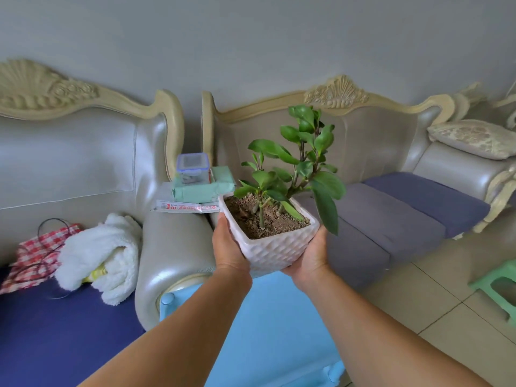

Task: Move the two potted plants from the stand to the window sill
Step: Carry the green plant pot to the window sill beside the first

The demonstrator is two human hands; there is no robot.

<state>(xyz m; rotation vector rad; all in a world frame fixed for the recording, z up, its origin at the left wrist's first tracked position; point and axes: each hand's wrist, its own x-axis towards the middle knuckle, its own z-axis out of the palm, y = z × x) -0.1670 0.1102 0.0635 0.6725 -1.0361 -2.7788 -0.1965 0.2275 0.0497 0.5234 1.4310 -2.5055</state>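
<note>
Cradling the white square plant pot [275,248] from both sides, the left hand [229,248] and right hand [311,255] were curled shut against its dimpled walls, holding it in the air above a blue stand [279,325]. This looked like the carrying step; next came turning toward the sill. Neither window sill nor second plant was in view, and the fingertips were hidden beneath the pot.

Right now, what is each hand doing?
Left hand: closed on the white dimpled ceramic plant pot.
Right hand: closed on the same pot.
</note>
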